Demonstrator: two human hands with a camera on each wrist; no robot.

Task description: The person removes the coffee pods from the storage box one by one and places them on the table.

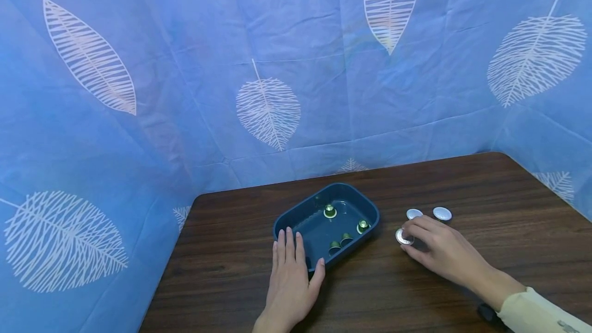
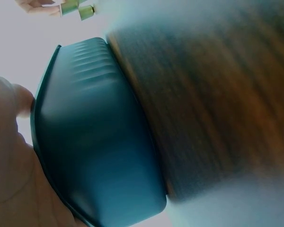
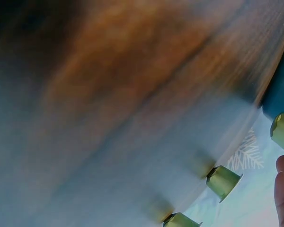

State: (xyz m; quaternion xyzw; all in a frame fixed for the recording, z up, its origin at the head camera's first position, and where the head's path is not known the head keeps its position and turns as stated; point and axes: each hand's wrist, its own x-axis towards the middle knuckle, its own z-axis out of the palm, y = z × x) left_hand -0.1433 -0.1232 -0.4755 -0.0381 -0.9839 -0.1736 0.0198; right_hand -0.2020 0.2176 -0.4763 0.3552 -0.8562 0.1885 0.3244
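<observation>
Left hand (image 1: 290, 276) flat against blue tray (image 1: 296, 213) near corner, fingers straight, steadying it on table (image 1: 462, 179). Right hand (image 1: 437, 248) fingertips curled, pinching capsule (image 1: 403, 236); four capsules already inside tray.

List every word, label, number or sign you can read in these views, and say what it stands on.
None can be read.
The capsules in the blue tray and by the right hand show plain foil and green sides.
The leaf-print cloth bears only pattern.
The wrist views are too blurred to show any print.
</observation>
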